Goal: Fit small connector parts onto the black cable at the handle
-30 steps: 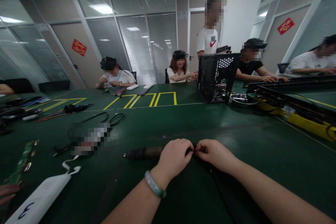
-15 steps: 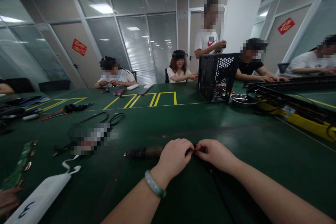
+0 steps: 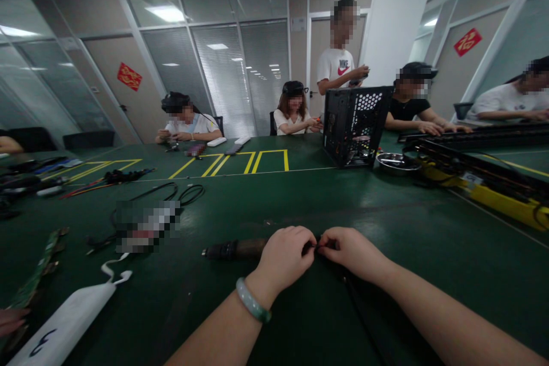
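Note:
A dark rod-shaped tool (image 3: 234, 249) lies on the green table (image 3: 300, 194) right in front of me, its tip pointing left. My left hand (image 3: 285, 257), with a pale green bangle on the wrist, is closed around the tool's right end. My right hand (image 3: 349, 250) meets it fingertip to fingertip, pinching something small and dark where a black cable (image 3: 358, 309) joins the tool. The cable runs back toward me under my right forearm.
A black computer case (image 3: 354, 126) stands at the back right beside a metal dish (image 3: 397, 161) and a yellow-and-black unit (image 3: 484, 180). Black cables (image 3: 180, 191), a green circuit board (image 3: 36, 271) and a white bag (image 3: 68, 320) lie left. Several people sit around the table; one stands.
My hands and the tool have stayed put. The standing person at the back has shifted slightly, and the green circuit board at the left edge has tilted.

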### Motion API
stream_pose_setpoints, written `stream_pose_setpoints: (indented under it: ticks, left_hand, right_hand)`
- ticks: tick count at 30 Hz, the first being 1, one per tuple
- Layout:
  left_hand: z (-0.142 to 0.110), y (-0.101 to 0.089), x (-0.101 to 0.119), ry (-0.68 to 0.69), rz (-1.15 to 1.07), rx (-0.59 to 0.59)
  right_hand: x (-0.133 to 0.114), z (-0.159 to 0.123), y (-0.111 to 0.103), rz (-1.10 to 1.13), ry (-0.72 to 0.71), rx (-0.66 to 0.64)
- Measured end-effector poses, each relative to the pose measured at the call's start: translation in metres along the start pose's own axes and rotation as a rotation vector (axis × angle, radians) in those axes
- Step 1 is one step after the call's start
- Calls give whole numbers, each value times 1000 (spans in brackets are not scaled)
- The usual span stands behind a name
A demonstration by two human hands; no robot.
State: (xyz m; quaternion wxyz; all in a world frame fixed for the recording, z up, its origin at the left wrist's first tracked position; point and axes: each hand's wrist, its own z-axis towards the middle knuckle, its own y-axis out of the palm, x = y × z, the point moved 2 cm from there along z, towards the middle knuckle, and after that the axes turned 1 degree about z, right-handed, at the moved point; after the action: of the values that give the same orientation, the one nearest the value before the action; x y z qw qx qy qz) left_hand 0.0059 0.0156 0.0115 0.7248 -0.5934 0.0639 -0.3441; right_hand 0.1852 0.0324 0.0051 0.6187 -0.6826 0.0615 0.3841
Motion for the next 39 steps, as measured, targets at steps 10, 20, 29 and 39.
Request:
stream_pose_setpoints:
  ticks: [10, 20, 29, 39]
  left_hand:
    - [0, 3, -3, -7, 2, 14]
    - [0, 2, -2, 2, 1, 9]
    - [0, 0, 0, -41, 30, -10]
    - [1, 2, -2, -20, 27, -25]
  right_hand:
    - [0, 1, 2, 10, 2, 8]
    - [0, 0, 0, -2, 2, 0]
    - [1, 1, 1, 23, -19, 0]
    - [3, 1, 3, 32, -11, 7]
